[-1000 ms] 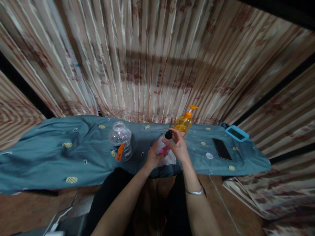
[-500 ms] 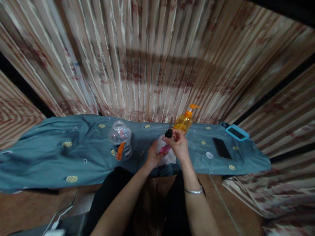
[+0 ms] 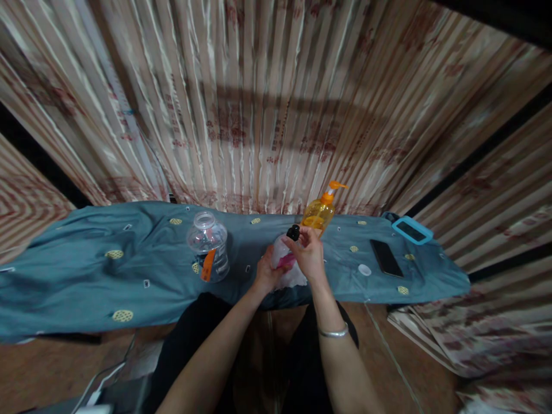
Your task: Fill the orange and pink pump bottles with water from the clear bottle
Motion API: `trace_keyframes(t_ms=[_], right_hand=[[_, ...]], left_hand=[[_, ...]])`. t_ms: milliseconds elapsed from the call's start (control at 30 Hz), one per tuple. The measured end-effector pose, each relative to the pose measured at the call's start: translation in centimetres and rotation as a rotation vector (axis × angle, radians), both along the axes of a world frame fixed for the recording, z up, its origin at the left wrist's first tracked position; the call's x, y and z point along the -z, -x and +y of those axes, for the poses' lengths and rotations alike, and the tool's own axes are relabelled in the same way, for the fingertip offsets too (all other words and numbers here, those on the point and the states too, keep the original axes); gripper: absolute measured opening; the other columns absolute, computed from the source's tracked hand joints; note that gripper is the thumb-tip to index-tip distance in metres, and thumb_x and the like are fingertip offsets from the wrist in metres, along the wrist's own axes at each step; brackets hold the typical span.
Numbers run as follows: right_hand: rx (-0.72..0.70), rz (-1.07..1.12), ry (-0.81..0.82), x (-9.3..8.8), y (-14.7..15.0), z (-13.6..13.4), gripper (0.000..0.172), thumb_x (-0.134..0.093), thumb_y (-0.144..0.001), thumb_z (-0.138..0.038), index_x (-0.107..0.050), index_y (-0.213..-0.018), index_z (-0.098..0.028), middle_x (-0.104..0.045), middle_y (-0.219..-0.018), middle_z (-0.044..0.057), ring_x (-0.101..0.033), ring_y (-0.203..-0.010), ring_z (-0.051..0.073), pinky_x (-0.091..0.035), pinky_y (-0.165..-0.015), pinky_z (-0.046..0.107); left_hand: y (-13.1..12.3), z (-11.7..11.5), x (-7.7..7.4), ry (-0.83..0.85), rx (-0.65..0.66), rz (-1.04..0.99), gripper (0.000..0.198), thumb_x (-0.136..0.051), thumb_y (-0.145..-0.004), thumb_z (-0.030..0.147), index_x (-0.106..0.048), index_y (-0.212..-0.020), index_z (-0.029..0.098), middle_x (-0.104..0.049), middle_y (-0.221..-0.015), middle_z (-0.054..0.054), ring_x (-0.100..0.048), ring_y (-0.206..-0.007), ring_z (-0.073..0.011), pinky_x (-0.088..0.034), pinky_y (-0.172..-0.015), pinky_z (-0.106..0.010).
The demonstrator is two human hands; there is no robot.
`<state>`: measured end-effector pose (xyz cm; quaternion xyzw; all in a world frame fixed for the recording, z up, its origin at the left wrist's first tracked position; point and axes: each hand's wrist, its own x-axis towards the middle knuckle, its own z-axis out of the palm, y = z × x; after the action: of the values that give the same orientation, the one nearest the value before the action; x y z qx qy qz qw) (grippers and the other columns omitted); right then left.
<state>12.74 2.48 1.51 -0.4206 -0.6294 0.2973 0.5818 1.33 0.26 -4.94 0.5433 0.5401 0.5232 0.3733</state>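
Note:
A whitish bottle [image 3: 280,248] with a pink label and a black cap [image 3: 293,232] stands in front of me. My left hand [image 3: 268,270] is wrapped round its lower left side. The fingers of my right hand [image 3: 309,252] pinch at the black cap from the right. White tissue or cloth [image 3: 297,278] lies around the bottle's base, partly hidden by my hands. Just behind my right hand is a yellow pump bottle [image 3: 319,214] with an orange pump head. To the left stands a clear plastic jar [image 3: 210,247] with an orange label and an open neck.
On the right of the cloth-covered table [image 3: 164,305] lie a black phone [image 3: 386,257], a small white disc [image 3: 364,270] and a blue-framed device [image 3: 412,230]. A patterned curtain [image 3: 259,115] hangs close behind. A white cable [image 3: 97,391] runs at lower left.
The whole view has shifted slightly. Both hands stay on the bottle, the right one still at the black cap; nothing on the table has visibly moved.

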Motion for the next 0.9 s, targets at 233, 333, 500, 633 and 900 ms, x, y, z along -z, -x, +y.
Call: trace_keyframes(t_ms=[233,333,500,633,900], right_hand=[[-0.138,-0.063,-0.016,-0.5,-0.7,-0.2,0.029,-0.064,-0.088,-0.034,-0.061,-0.113,-0.019,-0.065,-0.113,0.006,-0.063,-0.103,0.023,-0.049,-0.092,0.048],[-0.101,-0.009,-0.011,-0.5,-0.5,-0.2,0.035,-0.064,-0.089,-0.034,-0.058,-0.119,-0.019,-0.063,-0.116,0.007,-0.062,-0.106,0.024,-0.049,-0.092,0.049],[-0.010,0.057,-0.004,0.0,0.1,0.2,0.030,-0.066,-0.087,-0.032,-0.059,-0.113,-0.017,-0.064,-0.113,0.006,-0.064,-0.097,0.021,-0.052,-0.086,0.045],[-0.061,0.008,0.001,-0.3,-0.4,0.1,0.028,-0.067,-0.087,-0.032,-0.062,-0.110,-0.017,-0.064,-0.113,0.006,-0.063,-0.100,0.022,-0.050,-0.089,0.047],[-0.115,0.091,0.044,-1.9,-1.8,-0.4,0.032,-0.062,-0.090,-0.036,-0.060,-0.116,-0.018,-0.063,-0.120,0.008,-0.062,-0.108,0.024,-0.049,-0.093,0.049]], left_hand=[[0.2,0.1,0.5,-0.044,0.032,-0.022,0.045,-0.077,-0.061,0.027,-0.056,-0.100,0.021,-0.065,-0.088,0.001,-0.061,-0.082,-0.0198,-0.049,-0.077,-0.032],[0.1,0.3,1.0,-0.051,0.035,-0.039,0.046,-0.076,-0.062,0.028,-0.056,-0.103,0.021,-0.065,-0.091,0.000,-0.061,-0.085,-0.0196,-0.049,-0.079,-0.032],[0.1,0.5,1.4,-0.035,0.034,-0.017,0.047,-0.075,-0.063,0.030,-0.055,-0.104,0.021,-0.064,-0.092,0.000,-0.060,-0.083,-0.0185,-0.048,-0.079,-0.031],[0.1,0.3,0.9,-0.013,0.015,0.031,0.048,-0.075,-0.063,0.030,-0.054,-0.104,0.019,-0.064,-0.090,0.001,-0.060,-0.083,-0.0187,-0.047,-0.079,-0.031],[0.3,0.3,1.2,-0.081,0.042,0.043,0.047,-0.073,-0.069,0.034,-0.054,-0.109,0.019,-0.066,-0.101,-0.002,-0.062,-0.091,-0.0202,-0.047,-0.083,-0.031]])
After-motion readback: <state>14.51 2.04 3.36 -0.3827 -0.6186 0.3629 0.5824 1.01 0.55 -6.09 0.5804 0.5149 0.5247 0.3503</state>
